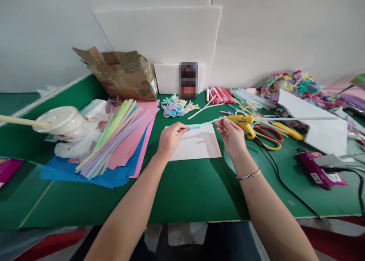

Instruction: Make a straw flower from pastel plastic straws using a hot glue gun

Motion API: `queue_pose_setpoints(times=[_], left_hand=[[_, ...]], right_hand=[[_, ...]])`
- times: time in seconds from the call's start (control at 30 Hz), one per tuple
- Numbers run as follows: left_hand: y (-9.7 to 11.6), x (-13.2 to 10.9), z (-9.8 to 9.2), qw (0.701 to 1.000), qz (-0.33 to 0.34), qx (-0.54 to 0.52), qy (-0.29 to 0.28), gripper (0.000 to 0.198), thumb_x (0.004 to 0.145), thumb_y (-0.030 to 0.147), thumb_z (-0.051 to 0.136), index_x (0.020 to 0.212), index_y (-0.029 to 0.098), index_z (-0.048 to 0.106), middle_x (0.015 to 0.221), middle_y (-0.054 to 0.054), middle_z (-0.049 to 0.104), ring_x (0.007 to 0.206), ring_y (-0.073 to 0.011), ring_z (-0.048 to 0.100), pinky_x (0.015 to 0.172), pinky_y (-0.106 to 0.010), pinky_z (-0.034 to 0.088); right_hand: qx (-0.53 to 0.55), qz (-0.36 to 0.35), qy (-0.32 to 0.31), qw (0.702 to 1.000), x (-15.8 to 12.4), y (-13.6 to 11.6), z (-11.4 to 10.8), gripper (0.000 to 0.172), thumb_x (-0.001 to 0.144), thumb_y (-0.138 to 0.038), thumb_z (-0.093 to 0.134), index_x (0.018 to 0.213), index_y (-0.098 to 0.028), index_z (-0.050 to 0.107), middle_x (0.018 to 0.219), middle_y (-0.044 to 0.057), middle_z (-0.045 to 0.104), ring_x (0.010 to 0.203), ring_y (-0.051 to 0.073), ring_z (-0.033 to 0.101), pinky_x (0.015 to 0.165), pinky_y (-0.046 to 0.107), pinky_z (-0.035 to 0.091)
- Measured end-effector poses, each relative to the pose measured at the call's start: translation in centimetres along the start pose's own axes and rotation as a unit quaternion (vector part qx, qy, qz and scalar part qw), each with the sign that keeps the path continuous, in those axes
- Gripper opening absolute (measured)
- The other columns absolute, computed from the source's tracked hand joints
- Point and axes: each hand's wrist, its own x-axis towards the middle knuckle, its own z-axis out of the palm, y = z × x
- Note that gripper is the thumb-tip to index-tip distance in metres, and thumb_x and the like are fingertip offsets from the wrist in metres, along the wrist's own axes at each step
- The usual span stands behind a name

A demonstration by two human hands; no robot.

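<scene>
A thin light-green pipe cleaner stretches between my two hands above a white sheet. One end is pinched in the fingers of my left hand, where a short blue piece shows beside it. My right hand, palm turned up, grips the other end between thumb and fingertips. Just beyond my right hand lies a yellow glue gun. Behind the sheet rests a pile of curled pastel pipe cleaners.
Pastel pipe cleaners lie on pink and blue sheets at the left, beside a lidded cup. A cardboard box and a phone stand at the back. Scissors and a purple power strip are at right.
</scene>
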Motion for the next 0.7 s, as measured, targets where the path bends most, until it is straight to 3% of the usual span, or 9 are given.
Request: queue_pose_setpoints(times=[0.3, 0.47, 0.7], left_hand=[[0.16, 0.06, -0.04, 0.999, -0.028, -0.007, -0.02, 0.008, 0.082, 0.018, 0.06, 0.075, 0.019, 0.064, 0.076, 0.0, 0.072, 0.07, -0.0124, 0.066, 0.065, -0.02, 0.048], [0.23, 0.0, -0.15, 1.0, -0.013, 0.001, -0.023, 0.009, 0.083, 0.016, 0.059, 0.075, 0.019, 0.064, 0.075, 0.0, 0.071, 0.069, -0.0123, 0.065, 0.063, -0.02, 0.046], [0.22, -0.07, -0.2, 1.0, -0.012, 0.012, -0.02, 0.009, 0.082, 0.016, 0.06, 0.076, 0.02, 0.063, 0.077, 0.0, 0.072, 0.07, -0.0126, 0.065, 0.063, -0.02, 0.046]], right_hand=[[0.006, 0.024, 0.002, 1.0, 0.13, -0.09, -0.21, 0.023, 0.06, -0.034, 0.08, 0.068, -0.018, 0.065, 0.066, -0.003, 0.068, 0.064, 0.01, 0.068, 0.049, 0.015, 0.051], [-0.016, 0.015, 0.004, 1.0, -0.18, -0.42, 0.03, 0.031, 0.054, -0.042, 0.082, 0.065, -0.019, 0.065, 0.062, -0.004, 0.065, 0.059, 0.009, 0.064, 0.044, 0.015, 0.048], [-0.012, 0.013, 0.006, 1.0, -0.1, -0.27, -0.08, 0.029, 0.053, -0.038, 0.083, 0.068, -0.018, 0.07, 0.066, -0.002, 0.068, 0.06, 0.008, 0.065, 0.046, 0.014, 0.05]])
